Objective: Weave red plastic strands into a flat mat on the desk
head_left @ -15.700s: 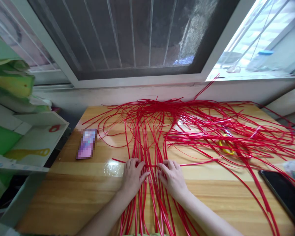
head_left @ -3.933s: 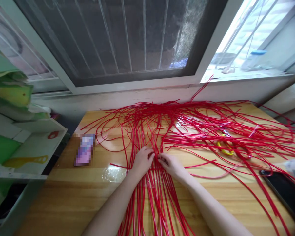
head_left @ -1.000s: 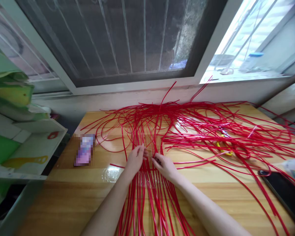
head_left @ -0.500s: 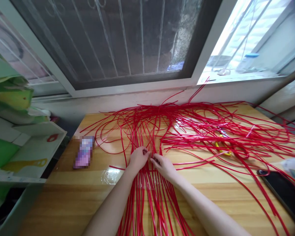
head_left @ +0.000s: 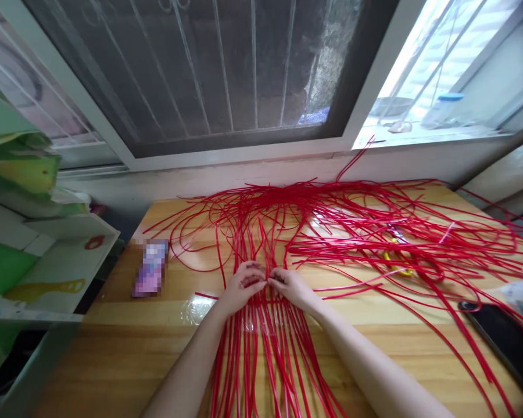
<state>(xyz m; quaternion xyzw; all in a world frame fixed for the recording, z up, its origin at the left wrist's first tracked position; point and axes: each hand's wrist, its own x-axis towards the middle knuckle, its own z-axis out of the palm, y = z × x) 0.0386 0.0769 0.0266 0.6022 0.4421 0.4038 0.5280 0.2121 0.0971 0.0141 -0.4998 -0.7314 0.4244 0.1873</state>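
Long thin red strands [head_left: 268,371], looking like plastic cord, run in a loose bundle from the front of the table up between my forearms. My left hand [head_left: 244,285] lies over the middle of the bundle, fingers curled and thumb tip pointing at the other hand. Close beside it, my right hand [head_left: 291,288] pinches a red strand between thumb and fingertips. Both hands' fingertips almost meet there. Clear tape [head_left: 261,322] appears to cross the strands just below the hands. Exactly which strand each hand grips is partly hidden.
A tangled heap of red strands [head_left: 375,203] spreads along the back and right of the wooden table [head_left: 126,354]. Yellow-handled scissors [head_left: 394,262] lie under it. A black phone [head_left: 499,339] sits at right, a blurred-out packet [head_left: 151,268] at left, near a clear tape roll [head_left: 196,310].
My left hand has opened a little, its fingers lifting and shifting slightly left. My right hand stays nearly in place, still pinching. The view has shifted very slightly.
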